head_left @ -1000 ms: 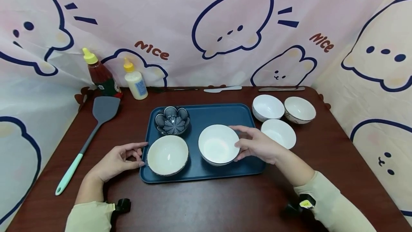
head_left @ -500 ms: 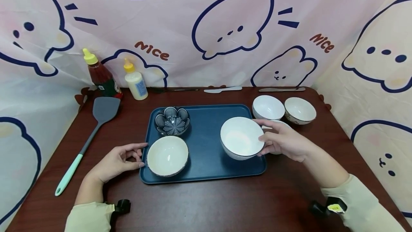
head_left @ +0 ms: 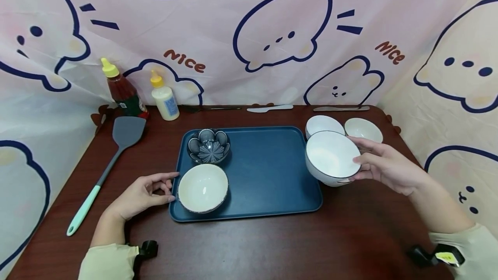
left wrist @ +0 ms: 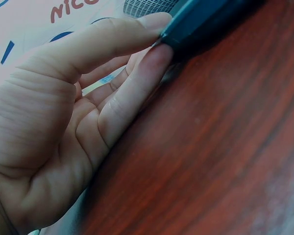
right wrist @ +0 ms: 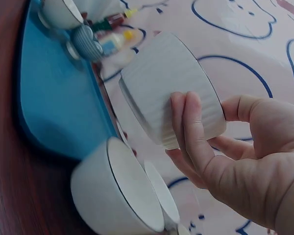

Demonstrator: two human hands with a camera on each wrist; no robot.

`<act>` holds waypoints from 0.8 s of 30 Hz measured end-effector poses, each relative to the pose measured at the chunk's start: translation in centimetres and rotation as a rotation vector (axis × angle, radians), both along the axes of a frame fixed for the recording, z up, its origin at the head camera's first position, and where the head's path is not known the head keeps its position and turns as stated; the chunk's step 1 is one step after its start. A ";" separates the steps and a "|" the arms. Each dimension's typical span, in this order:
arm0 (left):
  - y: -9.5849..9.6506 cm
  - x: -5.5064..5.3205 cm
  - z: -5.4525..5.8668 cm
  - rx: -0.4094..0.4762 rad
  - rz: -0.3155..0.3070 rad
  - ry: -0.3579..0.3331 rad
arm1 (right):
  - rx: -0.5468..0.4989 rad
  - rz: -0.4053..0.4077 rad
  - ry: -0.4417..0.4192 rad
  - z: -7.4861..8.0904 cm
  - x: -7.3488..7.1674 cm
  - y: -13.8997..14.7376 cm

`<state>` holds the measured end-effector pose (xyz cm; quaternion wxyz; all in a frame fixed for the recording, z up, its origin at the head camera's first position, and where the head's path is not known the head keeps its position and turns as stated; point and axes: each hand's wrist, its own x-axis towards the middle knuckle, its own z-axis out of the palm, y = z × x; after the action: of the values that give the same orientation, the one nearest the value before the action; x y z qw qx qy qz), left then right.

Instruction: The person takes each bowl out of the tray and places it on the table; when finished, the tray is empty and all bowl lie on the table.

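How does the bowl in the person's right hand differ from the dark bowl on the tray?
The white bowl is held up in the right hand, while the dark bowl sits on the tray. The white bowl has a plain round rim; the dark bowl's is petal-shaped. The white bowl is pale inside, the dark bowl blue-grey. Both are open-topped.

White bowl (right wrist: pixel 154 73) partly behind right hand (right wrist: pixel 250 169)
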<state>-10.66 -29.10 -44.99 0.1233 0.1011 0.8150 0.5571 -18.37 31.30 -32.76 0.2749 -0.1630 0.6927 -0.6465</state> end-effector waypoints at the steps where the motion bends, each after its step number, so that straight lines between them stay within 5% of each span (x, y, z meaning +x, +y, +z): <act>1: 0.0 0.0 0.0 0.001 -0.001 0.000 | -0.016 -0.004 -0.001 0.0 0.0 0.6; 16: 0.0 -0.1 -0.1 -0.019 0.016 -0.022 | -0.124 -0.138 -0.045 -0.9 0.3 7.5; 24: 0.0 -0.1 0.1 -0.027 0.008 -0.016 | -0.159 -0.122 -0.075 -1.9 0.1 10.4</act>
<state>-10.72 -29.15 -44.87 0.1293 0.0918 0.8218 0.5473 -18.31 41.65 -34.63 0.2469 -0.1175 0.6372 -0.7205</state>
